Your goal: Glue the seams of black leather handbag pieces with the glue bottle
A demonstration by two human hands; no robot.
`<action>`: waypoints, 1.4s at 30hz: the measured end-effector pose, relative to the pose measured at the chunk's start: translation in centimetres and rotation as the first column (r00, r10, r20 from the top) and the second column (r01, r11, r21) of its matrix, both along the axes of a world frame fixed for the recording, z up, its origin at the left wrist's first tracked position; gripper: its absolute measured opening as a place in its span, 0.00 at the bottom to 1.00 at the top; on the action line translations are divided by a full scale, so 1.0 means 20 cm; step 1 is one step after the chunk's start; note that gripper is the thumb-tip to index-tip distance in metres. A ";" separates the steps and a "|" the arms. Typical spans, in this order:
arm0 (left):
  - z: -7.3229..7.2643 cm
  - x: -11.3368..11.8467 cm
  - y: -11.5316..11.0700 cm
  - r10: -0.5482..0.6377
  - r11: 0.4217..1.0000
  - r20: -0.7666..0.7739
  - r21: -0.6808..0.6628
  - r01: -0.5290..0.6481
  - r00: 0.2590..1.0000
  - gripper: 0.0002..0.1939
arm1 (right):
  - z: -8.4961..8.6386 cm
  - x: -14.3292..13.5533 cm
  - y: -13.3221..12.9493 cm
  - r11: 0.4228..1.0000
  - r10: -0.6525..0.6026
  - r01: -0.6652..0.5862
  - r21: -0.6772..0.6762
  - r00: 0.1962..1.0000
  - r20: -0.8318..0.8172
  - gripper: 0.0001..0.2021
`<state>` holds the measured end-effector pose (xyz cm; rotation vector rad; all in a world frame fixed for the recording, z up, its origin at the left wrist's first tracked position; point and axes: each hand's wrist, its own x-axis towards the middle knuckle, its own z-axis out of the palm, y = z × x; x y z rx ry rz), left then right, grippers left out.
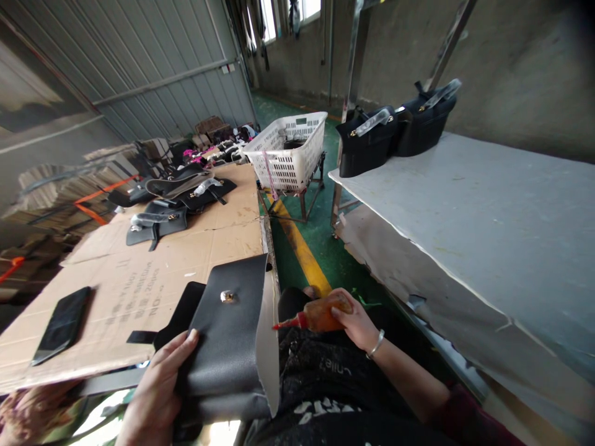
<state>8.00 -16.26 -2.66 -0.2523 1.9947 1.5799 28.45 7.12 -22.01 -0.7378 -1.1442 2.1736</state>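
Note:
My left hand [160, 384] grips the near left side of a black leather handbag [227, 337], thumb on top. The bag lies at the table's edge with a small gold clasp [227, 297] facing up. Along its right side a pale grey inner face of a panel [268, 347] shows. In my right hand [356, 319] is a squeeze bottle [325, 313] of amber liquid with a red nozzle. Its tip points left, at the bag's pale edge; whether it touches I cannot tell. A black strap [142, 337] sticks out left of the bag.
Cardboard [223, 229] covers the table, bearing a phone [62, 323] and several black bag pieces [158, 223]. A white plastic basket [290, 152] stands beyond on a metal stand. Finished-looking black bags [369, 139] stand on the grey-topped table [488, 210] at right. Stacked boards [69, 183] lie left.

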 end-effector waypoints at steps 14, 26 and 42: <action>0.01 0.01 0.02 0.077 0.997 0.006 0.007 -0.077 0.997 0.15 | -0.03 0.16 -0.12 0.976 0.216 -0.215 0.017 0.976 -0.042 0.21; -0.02 0.02 0.01 0.030 0.997 0.016 0.072 -0.031 0.999 0.25 | -0.04 0.11 -0.06 0.999 -0.041 0.041 -0.007 0.999 0.006 0.22; -0.05 0.03 0.05 0.108 0.986 0.046 0.126 -0.113 0.993 0.04 | 0.01 0.22 -0.20 0.962 0.260 -0.259 -0.080 0.965 0.003 0.22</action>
